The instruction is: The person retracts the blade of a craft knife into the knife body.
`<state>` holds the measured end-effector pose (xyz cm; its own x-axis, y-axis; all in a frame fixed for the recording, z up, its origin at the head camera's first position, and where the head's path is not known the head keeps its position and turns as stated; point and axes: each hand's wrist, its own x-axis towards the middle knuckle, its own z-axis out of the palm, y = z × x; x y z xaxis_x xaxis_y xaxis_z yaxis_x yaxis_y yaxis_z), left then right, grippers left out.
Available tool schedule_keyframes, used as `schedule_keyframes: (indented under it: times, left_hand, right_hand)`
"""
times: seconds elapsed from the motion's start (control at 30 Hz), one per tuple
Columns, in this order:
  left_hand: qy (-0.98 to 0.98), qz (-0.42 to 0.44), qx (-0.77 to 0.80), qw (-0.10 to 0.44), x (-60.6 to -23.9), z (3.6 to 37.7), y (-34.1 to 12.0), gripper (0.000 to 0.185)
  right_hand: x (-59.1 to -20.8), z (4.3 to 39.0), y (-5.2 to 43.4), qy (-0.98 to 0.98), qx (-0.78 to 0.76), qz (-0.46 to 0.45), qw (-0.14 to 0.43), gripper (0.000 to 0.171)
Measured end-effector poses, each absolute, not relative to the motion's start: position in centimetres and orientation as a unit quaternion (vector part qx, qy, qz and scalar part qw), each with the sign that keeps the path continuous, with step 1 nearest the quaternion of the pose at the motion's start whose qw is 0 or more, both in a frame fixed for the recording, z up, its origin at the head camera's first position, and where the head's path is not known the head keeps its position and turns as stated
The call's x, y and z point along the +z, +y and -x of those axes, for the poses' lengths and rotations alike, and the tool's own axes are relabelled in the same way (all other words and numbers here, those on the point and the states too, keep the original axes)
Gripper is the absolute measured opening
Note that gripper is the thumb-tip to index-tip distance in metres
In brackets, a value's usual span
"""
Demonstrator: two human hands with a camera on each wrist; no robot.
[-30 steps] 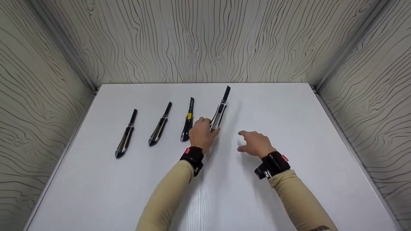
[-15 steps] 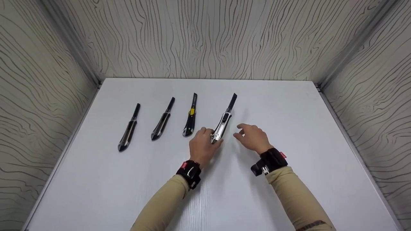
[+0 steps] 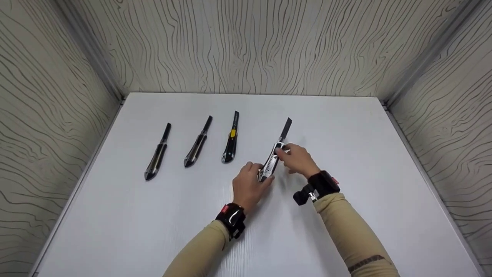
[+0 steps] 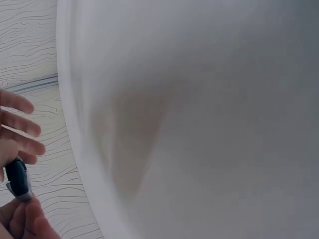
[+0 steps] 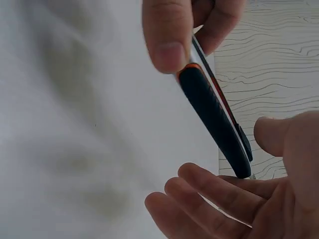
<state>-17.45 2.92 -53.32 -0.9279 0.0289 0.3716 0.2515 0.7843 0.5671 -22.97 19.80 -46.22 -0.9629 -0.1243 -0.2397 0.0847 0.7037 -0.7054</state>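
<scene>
Left hand [image 3: 249,185] clamps its grip on the silver knife [image 3: 270,165], blade [image 3: 286,129] toward the far edge of the counter [image 3: 115,215] — right hand [image 3: 300,159] hovers, grip apart, about the slider [image 3: 278,145].

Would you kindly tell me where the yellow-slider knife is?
In the head view, the yellow-slider knife lies on the white table just left of centre, between a dark-handled knife and the silver knife in the right hand.

Right of the right fingers [image 3: 295,147], a hand could pass over the tabletop [image 3: 365,173] to the side wall [image 3: 457,127]. The held cutter [image 3: 271,164] bars the gap to the left fingers [image 3: 249,166] — a lane runs between it and the yellow-slider cutter [image 3: 230,147] to the back wall [image 3: 246,46].
</scene>
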Motion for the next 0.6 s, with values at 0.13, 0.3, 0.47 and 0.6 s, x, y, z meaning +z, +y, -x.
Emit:
schedule_keyframes:
  times: [0.13, 0.3, 0.47, 0.6]
  left_hand:
    - [-0.926, 0.076, -0.331, 0.163, -53.3, 17.1, 2.9, 0.041]
    - [-0.927, 0.076, -0.333, 0.155, -53.3, 16.8, 2.9, 0.042]
    - [-0.926, 0.080, -0.331, 0.160, -53.5, 16.6, 2.9, 0.042]
    - [-0.925, 0.080, -0.335, 0.160, -53.6, 16.5, 2.9, 0.043]
  right_hand:
    - [-46.3, 23.2, 19.6, 0.858, -0.483, -0.021, 0.175, 0.051]
    - [-46.7, 23.2, 19.5, 0.845, -0.504, -0.043, 0.172, 0.045]
    - [-47.3, 23.3, 19.5, 0.838, -0.516, -0.044, 0.174, 0.039]
    - [-47.7, 23.4, 19.6, 0.830, -0.527, -0.038, 0.179, 0.036]
